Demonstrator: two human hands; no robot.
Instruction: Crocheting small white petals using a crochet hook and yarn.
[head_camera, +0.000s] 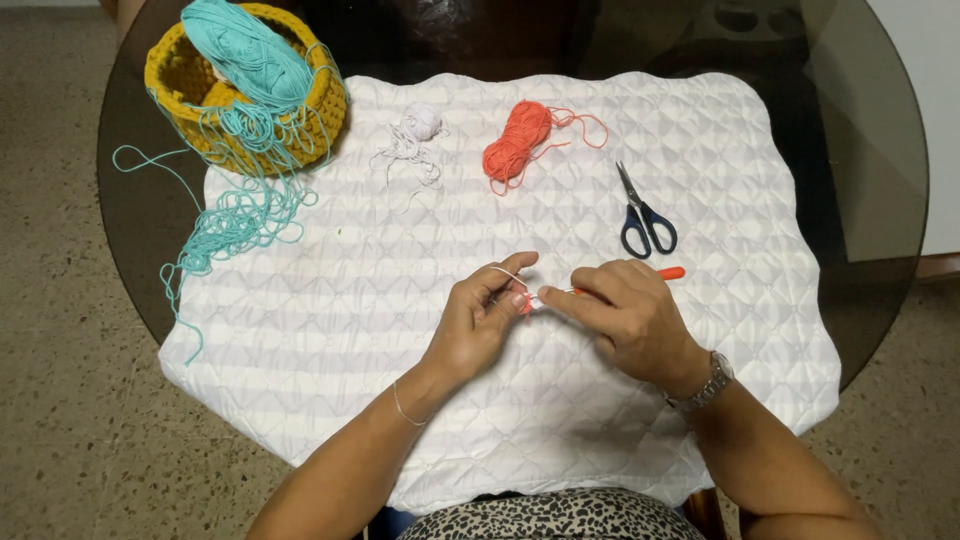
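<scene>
Fingers of your right hand (628, 318) pinch the orange-handled crochet hook (640, 278), axis running left-right, tip pointing at your left hand (482, 318). L fingers grip white yarn (508, 274) w/ a small coral piece, touching the tip, mid-mat.

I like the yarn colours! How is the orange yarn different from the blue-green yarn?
The orange yarn lies on the white quilted cloth; the blue-green yarn sits in a yellow crocheted basket. The orange yarn is a smaller, fairly tidy bundle with a few loose loops; the blue-green yarn is bigger, and its strands spill over the basket in a tangle. Neither hand touches them.
</scene>
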